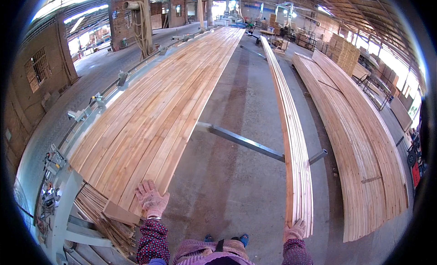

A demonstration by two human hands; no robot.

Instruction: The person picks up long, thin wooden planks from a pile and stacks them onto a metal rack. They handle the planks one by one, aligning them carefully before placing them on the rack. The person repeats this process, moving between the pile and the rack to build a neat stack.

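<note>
Wide, shed-roofed timber workshop with a concrete floor, brick walls at the left and stacked lumber in the far right background. Left: a broad layer of long boards lies edge to edge on a long bench fitted with clamps along its outer side. Centre right: a narrow stack of planks rests on a grey steel crossbar above the floor. Far right: two wider piles of planks run away in parallel.

Left hand, gloved, lies flat with fingers spread on the near end of the board layer, gripping nothing. Right hand, also gloved, sits at the near end of the narrow stack, fingers curled over the end of a top plank; how firm the grip is cannot be made out.

Step in hand, as judged: taking a plank from the stack to add to the layer's open right edge. The next move would call for lifting the near end and swinging it left across the gap without disturbing the boards already laid.

Scrap offcuts lie under the bench's near end. Far ends of all the boards blur with distance; the bench frame is cut off at the lower left.
</note>
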